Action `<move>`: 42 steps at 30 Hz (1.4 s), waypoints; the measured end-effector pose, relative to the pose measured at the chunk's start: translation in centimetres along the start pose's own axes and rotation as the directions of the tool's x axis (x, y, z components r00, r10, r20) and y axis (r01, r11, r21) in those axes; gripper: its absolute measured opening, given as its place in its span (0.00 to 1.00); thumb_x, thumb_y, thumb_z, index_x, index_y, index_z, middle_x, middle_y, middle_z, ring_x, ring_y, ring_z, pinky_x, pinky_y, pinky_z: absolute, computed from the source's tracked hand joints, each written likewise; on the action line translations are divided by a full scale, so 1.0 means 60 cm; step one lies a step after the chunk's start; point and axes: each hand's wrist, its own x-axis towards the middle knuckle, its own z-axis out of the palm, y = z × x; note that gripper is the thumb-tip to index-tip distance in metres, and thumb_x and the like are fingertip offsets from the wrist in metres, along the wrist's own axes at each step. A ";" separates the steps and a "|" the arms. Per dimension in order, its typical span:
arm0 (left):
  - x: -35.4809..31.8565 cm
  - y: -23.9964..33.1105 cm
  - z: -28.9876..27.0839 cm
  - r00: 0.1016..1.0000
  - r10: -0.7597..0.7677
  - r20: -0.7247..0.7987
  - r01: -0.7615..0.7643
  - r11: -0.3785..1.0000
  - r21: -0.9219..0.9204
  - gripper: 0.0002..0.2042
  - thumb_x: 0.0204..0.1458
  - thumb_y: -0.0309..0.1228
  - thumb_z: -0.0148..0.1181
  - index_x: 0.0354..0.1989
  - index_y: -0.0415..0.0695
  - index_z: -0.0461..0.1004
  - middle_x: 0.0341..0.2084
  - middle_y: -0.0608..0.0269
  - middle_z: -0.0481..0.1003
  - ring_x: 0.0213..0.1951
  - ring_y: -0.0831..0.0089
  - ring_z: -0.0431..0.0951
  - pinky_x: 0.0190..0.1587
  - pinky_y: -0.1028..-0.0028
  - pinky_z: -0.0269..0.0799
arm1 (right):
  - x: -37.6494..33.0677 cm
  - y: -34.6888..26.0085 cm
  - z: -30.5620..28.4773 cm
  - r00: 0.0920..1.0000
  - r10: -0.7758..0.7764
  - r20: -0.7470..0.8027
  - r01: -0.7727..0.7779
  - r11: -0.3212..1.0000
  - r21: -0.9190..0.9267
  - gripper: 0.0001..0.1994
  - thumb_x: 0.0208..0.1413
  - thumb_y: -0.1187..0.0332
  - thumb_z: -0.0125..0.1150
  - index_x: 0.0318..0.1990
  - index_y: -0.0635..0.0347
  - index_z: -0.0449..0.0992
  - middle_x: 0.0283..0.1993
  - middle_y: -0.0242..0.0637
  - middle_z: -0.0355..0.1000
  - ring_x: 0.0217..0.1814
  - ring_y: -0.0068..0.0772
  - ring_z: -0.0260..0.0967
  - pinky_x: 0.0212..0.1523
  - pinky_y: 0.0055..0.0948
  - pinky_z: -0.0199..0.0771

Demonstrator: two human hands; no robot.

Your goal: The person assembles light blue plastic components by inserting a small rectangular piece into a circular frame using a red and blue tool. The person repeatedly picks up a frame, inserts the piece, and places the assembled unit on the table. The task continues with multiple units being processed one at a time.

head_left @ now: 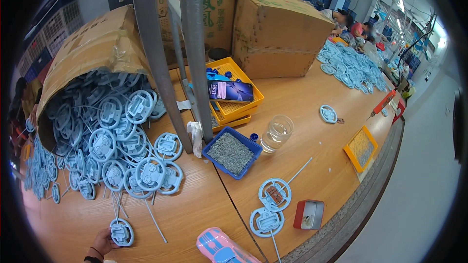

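At the lower left, my left hand [101, 244] grips the rim of a light blue plastic toy steering wheel [121, 232] with a raised middle. My right hand is out of view. Just beyond my left hand, a heap of similar steering wheels [102, 144], many with thin rods, spills from a tipped cardboard box [87, 44]. Two more lie at front centre: one wheel [267, 221] has its rod pointing toward me, and the wheel behind it [274, 194] holds a brown piece. A pink and blue car-shaped toy [222, 247] lies at the front edge.
Metal posts [161, 63] rise from the table. Beside them stand a blue tray [210, 158] of small grey screws, a glass of water [277, 135] and yellow trays [256, 98] with a phone [231, 91]. Rightward are a red box [298, 214], a yellow tray [373, 139] and a red-handled tool [382, 103].
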 end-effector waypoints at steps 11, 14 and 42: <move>-0.004 0.004 0.000 1.000 0.001 0.022 -0.002 0.999 0.037 0.20 0.57 0.44 0.42 0.48 0.41 0.67 0.37 0.52 0.75 0.36 0.56 0.78 0.38 0.57 0.76 | -0.015 -0.069 -0.007 0.979 0.201 0.039 -0.204 0.974 0.098 0.05 0.52 0.70 0.56 0.36 0.58 0.72 0.26 0.32 0.71 0.29 0.21 0.67 0.29 0.24 0.67; -0.007 0.005 -0.002 0.997 0.016 0.070 -0.018 0.999 0.035 0.19 0.56 0.42 0.44 0.48 0.41 0.67 0.38 0.51 0.74 0.38 0.56 0.77 0.40 0.56 0.75 | -0.012 -0.060 0.000 0.999 0.027 -0.031 -0.027 1.000 0.009 0.06 0.52 0.68 0.57 0.36 0.59 0.72 0.26 0.32 0.71 0.28 0.20 0.67 0.29 0.23 0.67; 0.013 -0.058 -0.063 0.569 0.360 0.739 -0.295 0.928 -0.225 0.13 0.57 0.37 0.47 0.42 0.41 0.68 0.35 0.63 0.73 0.36 0.75 0.76 0.41 0.70 0.75 | -0.026 -0.038 0.062 0.819 -0.254 -0.514 0.051 0.925 -0.377 0.04 0.53 0.73 0.57 0.35 0.59 0.69 0.22 0.26 0.66 0.18 0.12 0.56 0.18 0.13 0.55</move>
